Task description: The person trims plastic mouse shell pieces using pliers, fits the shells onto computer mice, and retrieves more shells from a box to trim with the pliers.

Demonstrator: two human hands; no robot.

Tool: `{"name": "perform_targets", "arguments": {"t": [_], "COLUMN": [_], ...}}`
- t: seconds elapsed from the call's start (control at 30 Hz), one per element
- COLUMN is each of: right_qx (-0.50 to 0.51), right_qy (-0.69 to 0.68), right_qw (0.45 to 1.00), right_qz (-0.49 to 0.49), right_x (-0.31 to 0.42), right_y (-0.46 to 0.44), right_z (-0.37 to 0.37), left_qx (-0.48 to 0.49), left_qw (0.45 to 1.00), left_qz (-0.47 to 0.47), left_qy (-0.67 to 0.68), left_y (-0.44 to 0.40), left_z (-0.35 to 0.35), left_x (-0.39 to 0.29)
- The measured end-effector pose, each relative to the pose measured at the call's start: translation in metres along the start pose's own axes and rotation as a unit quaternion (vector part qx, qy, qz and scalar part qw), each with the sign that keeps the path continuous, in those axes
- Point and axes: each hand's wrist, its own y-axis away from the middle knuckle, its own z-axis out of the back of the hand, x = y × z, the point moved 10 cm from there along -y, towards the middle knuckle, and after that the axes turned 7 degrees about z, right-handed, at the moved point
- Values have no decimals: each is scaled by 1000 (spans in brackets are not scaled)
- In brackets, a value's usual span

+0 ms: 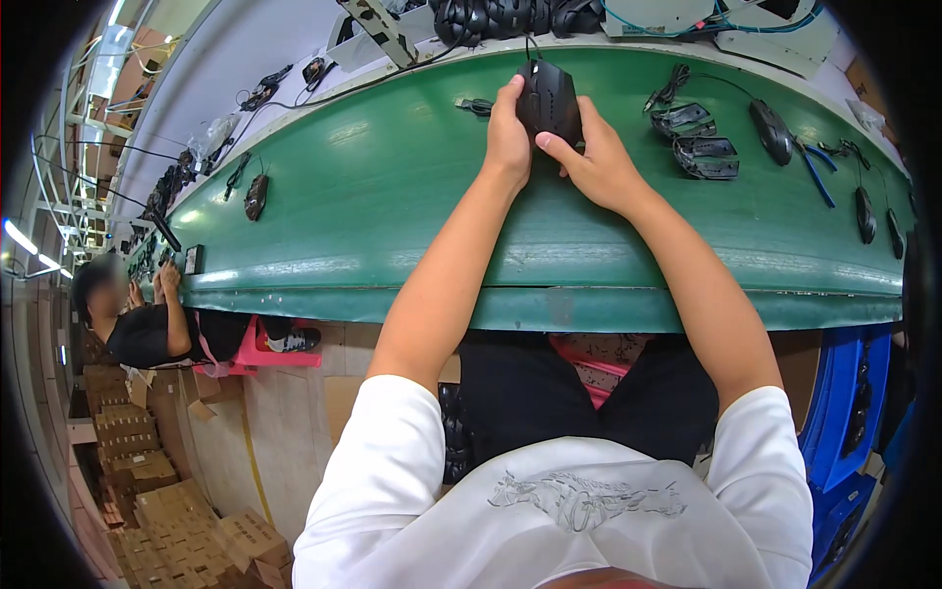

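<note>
A black computer mouse [549,100] is held up between both hands over the green work surface [392,196], its cable leading away at the top. My left hand [507,133] grips its left side, fingers closed around the edge. On the opposite side my right hand [597,157] is closed on the same mouse, the thumb across its lower end. Most fingertips are hidden under the mouse. To the left of it lies a USB plug with a short length of cable [475,106]. Right of my hands rest two black plastic mouse shells [705,157].
Further right are another corded mouse [771,133], blue-handled pliers [818,175] and more mice [864,214]. A mouse [256,197] lies at the left. Bundled black cables [500,20] sit along the back. A co-worker [147,324] sits far left. Blue crates [836,412] stand at the lower right.
</note>
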Motion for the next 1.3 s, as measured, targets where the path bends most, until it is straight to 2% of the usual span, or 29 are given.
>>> {"name": "perform_targets", "arguments": {"t": [0.2,0.37,0.57,0.7,0.73,0.87,0.9,1.03,1.2,1.27,1.3], "right_qx": [-13,5,6,-42,-42,25,26,-3,28,-9,-9], "right_qy": [38,62,62,120,120,298,297,404,446,435,447], "right_qw": [999,998,998,985,985,952,952,904,886,884,879], "right_qz": [35,-2,14,115,114,69,67,143,124,173,167], "right_x": [9,5,10,25,28,34,33,50,45,52,47], "right_y": [-2,-1,0,0,0,0,0,1,3,5,5], "right_z": [3,3,0,3,3,-3,-5,-12,-17,-15,-18], "left_qx": [16,-11,-45,-18,-20,-7,-9,80,115,96,107], "left_qw": [999,996,997,991,991,975,975,953,955,963,959], "left_qz": [-32,-18,2,40,41,69,71,81,128,121,127], "left_qy": [2,-83,-59,128,129,212,212,281,241,222,230], "left_y": [1,-2,0,-4,-2,5,4,-9,-10,-10,-7], "left_z": [-1,4,10,14,14,8,11,9,4,5,3], "left_x": [-5,-1,-1,7,6,9,10,14,24,19,18]}}
